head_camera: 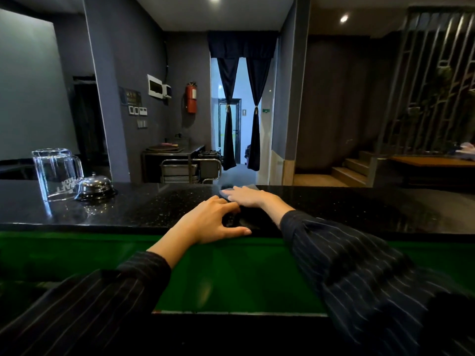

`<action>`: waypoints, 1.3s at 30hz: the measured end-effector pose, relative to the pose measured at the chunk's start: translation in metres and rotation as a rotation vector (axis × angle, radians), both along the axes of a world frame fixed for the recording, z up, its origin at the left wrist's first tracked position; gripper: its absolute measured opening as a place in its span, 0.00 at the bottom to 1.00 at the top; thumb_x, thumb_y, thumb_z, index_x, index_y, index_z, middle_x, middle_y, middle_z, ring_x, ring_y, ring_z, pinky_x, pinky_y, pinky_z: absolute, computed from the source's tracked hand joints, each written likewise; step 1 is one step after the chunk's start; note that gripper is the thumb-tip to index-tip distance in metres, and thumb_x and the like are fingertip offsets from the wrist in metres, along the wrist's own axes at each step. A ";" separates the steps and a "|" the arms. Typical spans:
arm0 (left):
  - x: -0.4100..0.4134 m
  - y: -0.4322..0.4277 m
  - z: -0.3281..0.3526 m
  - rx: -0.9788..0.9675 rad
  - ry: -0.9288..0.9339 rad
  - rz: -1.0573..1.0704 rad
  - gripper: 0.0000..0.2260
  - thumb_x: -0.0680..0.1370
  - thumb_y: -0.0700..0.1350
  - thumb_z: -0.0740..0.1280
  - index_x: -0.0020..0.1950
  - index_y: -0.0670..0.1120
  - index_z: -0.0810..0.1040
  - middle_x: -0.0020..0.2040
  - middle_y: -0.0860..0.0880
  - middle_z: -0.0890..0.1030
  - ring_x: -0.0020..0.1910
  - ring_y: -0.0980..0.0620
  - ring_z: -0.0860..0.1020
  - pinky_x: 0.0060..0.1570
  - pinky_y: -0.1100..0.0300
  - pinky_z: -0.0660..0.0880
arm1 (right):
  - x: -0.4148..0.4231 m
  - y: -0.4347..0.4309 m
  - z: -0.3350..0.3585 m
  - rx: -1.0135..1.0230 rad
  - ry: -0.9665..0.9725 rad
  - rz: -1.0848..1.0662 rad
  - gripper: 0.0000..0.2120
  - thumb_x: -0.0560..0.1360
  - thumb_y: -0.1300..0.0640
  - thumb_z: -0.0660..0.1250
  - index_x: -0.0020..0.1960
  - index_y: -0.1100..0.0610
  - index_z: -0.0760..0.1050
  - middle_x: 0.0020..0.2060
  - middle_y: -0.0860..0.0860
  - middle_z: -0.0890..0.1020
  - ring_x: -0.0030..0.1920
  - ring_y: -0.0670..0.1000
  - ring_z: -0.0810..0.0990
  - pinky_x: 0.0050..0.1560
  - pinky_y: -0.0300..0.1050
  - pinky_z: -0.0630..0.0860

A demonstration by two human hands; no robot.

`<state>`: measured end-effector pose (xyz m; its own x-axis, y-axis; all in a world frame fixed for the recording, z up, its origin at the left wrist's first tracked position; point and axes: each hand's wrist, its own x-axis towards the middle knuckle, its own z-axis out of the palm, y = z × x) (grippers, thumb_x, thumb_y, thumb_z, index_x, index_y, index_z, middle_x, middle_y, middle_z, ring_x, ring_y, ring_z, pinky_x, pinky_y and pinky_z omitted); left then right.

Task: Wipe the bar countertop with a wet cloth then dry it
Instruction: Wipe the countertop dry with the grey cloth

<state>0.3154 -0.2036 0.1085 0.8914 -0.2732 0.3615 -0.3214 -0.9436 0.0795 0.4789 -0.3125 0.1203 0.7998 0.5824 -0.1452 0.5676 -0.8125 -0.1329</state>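
The black speckled bar countertop runs across the view in front of me. A dark cloth lies on it near the front edge, hard to tell apart from the stone. My left hand rests at that edge with bent fingertips on the cloth's left end and the thumb stretched along the edge. My right hand lies flat farther back, fingers straight and pointing left, blurred by motion. A pale grey cloth edge shows just beyond its fingers.
An upturned clear glass jug and a chrome service bell stand on the counter's left part. Below the counter's front edge is a green panel. Beyond the bar are a steel trolley, a curtained doorway and steps at right.
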 end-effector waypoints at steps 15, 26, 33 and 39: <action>0.002 0.002 0.001 0.017 -0.016 0.014 0.44 0.63 0.78 0.55 0.64 0.47 0.75 0.59 0.49 0.79 0.61 0.52 0.72 0.60 0.55 0.70 | -0.027 -0.078 0.006 0.031 -0.079 -0.376 0.28 0.81 0.45 0.48 0.79 0.48 0.48 0.79 0.52 0.50 0.79 0.58 0.49 0.74 0.67 0.48; -0.010 0.032 0.007 0.206 -0.172 -0.026 0.38 0.67 0.77 0.52 0.62 0.51 0.75 0.59 0.51 0.79 0.61 0.50 0.71 0.62 0.48 0.68 | -0.078 -0.116 0.007 0.070 -0.018 -0.232 0.24 0.82 0.47 0.47 0.78 0.41 0.52 0.79 0.53 0.55 0.78 0.57 0.54 0.75 0.63 0.49; -0.033 0.120 -0.008 0.206 -0.109 0.204 0.45 0.64 0.79 0.45 0.73 0.54 0.64 0.72 0.51 0.66 0.73 0.48 0.57 0.70 0.35 0.53 | -0.084 -0.165 0.007 0.067 -0.038 -0.553 0.24 0.83 0.46 0.46 0.78 0.42 0.49 0.79 0.47 0.48 0.79 0.54 0.46 0.76 0.62 0.42; -0.031 0.118 -0.012 0.213 -0.171 0.178 0.44 0.65 0.80 0.42 0.65 0.53 0.72 0.62 0.53 0.73 0.67 0.51 0.64 0.69 0.40 0.59 | -0.092 -0.117 0.002 0.024 -0.124 -0.771 0.26 0.81 0.47 0.47 0.79 0.47 0.50 0.79 0.51 0.52 0.78 0.57 0.49 0.75 0.63 0.49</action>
